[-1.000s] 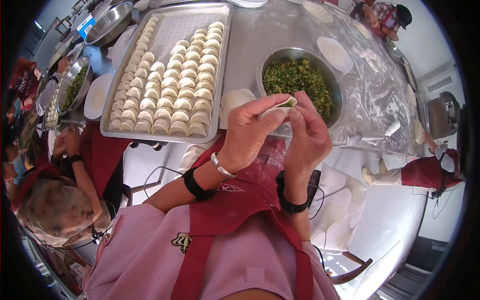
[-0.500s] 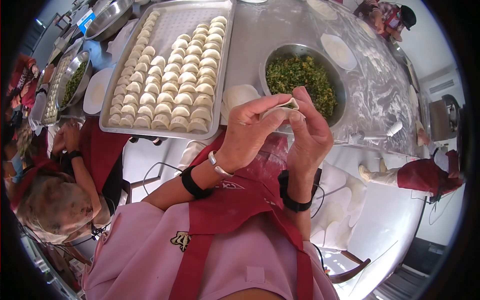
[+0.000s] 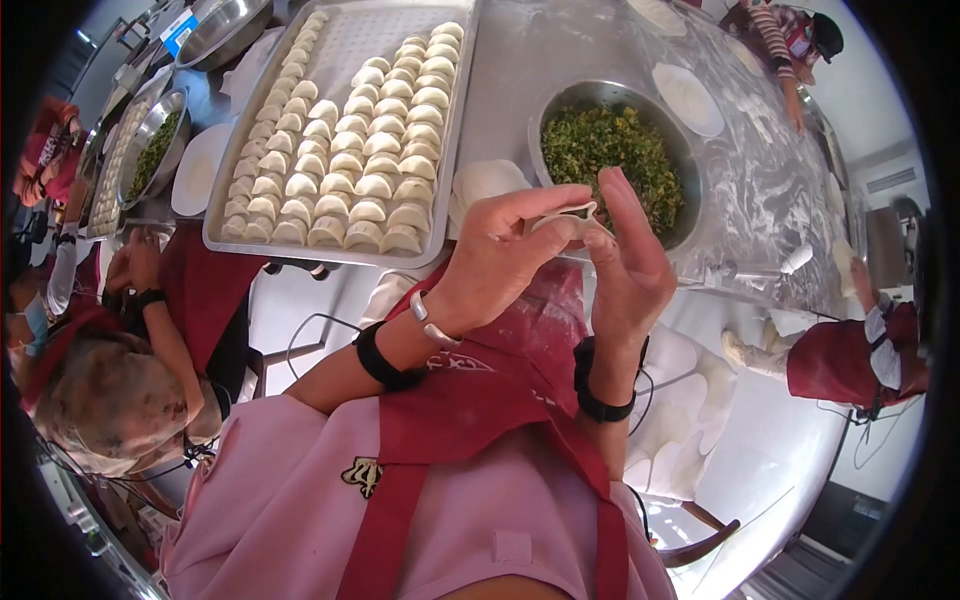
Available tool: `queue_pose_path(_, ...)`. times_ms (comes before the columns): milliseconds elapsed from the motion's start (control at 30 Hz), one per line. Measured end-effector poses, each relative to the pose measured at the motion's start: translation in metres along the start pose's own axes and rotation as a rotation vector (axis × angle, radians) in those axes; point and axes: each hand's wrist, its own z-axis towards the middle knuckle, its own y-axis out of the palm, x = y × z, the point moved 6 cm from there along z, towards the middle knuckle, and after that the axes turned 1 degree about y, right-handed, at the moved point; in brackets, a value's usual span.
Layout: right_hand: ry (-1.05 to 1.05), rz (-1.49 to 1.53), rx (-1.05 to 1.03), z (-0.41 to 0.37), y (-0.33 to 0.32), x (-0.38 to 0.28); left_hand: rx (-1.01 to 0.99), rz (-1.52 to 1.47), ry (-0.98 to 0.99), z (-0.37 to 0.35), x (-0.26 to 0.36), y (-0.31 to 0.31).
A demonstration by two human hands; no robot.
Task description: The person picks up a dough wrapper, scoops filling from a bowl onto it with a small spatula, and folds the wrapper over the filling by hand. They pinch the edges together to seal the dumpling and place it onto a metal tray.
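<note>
Between my two hands, over the table's front edge, is a partly folded dumpling [image 3: 575,213], its pale wrapper curved and its rim showing. My left hand [image 3: 505,255] is closed round one side, thumb on the near face. At the other end, the thumb and fingers of my right hand [image 3: 635,265] press on the wrapper's edge. Much of the dumpling is hidden by my fingers. Just beyond my hands stands a metal bowl [image 3: 540,150] of chopped green and yellow filling [image 3: 610,150]. A stack of round wrappers [image 3: 485,185] lies left of the bowl.
A large metal tray [image 3: 445,195] with rows of folded dumplings [image 3: 350,160] stands at the left. Beyond the bowl lies a white oval plate [image 3: 690,100] on the floury metal table [image 3: 740,190]. A co-worker in a cap [image 3: 115,405] sits at my left; others work around the table.
My right hand has shifted slightly right, and its fingers have straightened and spread a little from the dumpling. My left hand still holds it. At upper right, a co-worker's arm now reaches onto the table.
</note>
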Motion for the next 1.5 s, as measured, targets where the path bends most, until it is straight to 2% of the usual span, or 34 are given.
queue_pose_path(33, 0.062, 0.024, -0.002, 0.000, 0.000, -0.001, -0.022, -0.007, -0.003, 0.000, 0.001, 0.001)
queue_pose_path(133, -0.014, 0.083, -0.064, 0.000, 0.002, 0.004, -0.065, 0.042, -0.013, -0.001, 0.002, 0.002)
queue_pose_path(233, -0.084, -0.082, -0.085, 0.000, -0.001, 0.004, -0.085, -0.001, -0.052, -0.003, 0.006, 0.004)
queue_pose_path(433, -0.232, -0.199, -0.104, -0.003, 0.001, -0.005, -0.266, 0.437, 0.006, 0.002, 0.016, 0.006)
queue_pose_path(533, -0.268, -0.247, -0.136, -0.003, 0.000, -0.004, -0.311, 0.514, -0.062, 0.008, 0.012, 0.002)
queue_pose_path(633, -0.154, -0.282, -0.138, 0.001, 0.001, -0.014, -0.290, 0.213, -0.023, 0.009, 0.011, 0.003)
queue_pose_path(733, -0.189, -0.321, -0.249, 0.004, 0.003, -0.018, -0.354, 0.250, 0.028, 0.011, 0.016, 0.006)
queue_pose_path(833, -0.142, -0.149, -0.203, 0.005, -0.007, -0.003, -0.256, -0.069, -0.166, 0.004, 0.022, 0.010)
queue_pose_path(933, 0.024, 0.048, -0.067, 0.004, -0.011, 0.001, -0.209, -0.171, -0.094, -0.001, 0.021, 0.013)
queue_pose_path(1033, 0.050, -0.003, -0.019, 0.001, -0.007, -0.003, -0.092, -0.240, -0.115, -0.005, 0.007, 0.011)
queue_pose_path(1233, -0.041, -0.050, -0.011, 0.001, -0.005, -0.009, -0.066, -0.191, 0.005, -0.006, 0.007, 0.014)
queue_pose_path(1333, -0.151, -0.110, -0.020, 0.000, -0.007, -0.011, -0.072, -0.077, -0.011, -0.009, 0.001, 0.013)
queue_pose_path(1500, -0.190, -0.104, -0.024, -0.003, -0.007, -0.004, -0.081, -0.053, -0.074, -0.011, -0.009, 0.010)
